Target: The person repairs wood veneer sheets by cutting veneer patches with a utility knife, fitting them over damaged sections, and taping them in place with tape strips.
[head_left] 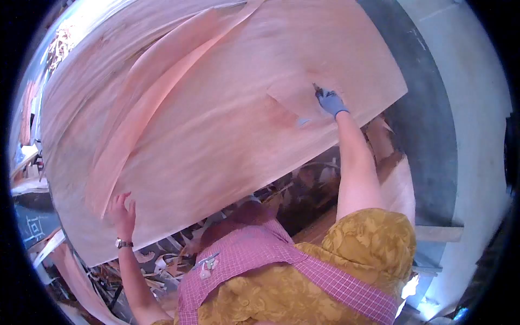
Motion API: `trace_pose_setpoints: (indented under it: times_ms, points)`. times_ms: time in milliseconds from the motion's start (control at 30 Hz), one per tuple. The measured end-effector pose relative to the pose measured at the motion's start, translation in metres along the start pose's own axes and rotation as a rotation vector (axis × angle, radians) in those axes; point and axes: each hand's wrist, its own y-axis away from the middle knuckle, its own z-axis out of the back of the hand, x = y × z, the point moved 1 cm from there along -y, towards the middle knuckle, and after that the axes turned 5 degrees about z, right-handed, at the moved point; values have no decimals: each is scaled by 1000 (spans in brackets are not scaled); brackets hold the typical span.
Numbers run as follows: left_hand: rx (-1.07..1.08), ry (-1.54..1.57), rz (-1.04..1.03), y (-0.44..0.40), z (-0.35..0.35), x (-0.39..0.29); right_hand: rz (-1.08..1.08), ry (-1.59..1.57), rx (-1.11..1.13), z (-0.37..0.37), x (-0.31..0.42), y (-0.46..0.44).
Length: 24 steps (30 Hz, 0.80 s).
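Note:
A large sheet of thin pinkish wood veneer [227, 146] spreads across the surface in front of me. My right hand [329, 102], in a blue-grey glove, is closed over the sheet's right part. A small dark tip sticks out past its fingers, too small to name. By that hand lies a loose veneer patch [287, 95] with a pointed corner, and a small pale-blue scrap [303, 122]. My bare left hand [123, 214], a watch on its wrist, is at the lower left with fingers apart. It is beside the lower end of a long veneer strip [143, 116] lying over the sheet.
Torn wood scraps [162, 265] litter the floor below the sheet's near edge. A dark grey surface [428, 124] curves along the right. More veneer pieces [70, 271] lie at the lower left, and shavings [62, 49] pile up at the far left.

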Motion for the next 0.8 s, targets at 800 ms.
trace_pose_setpoints:
  times_ms: [800]
  points:
    - [-267,-156,-284,-304,-138,-410,197,404,-470,-32,10,-2]
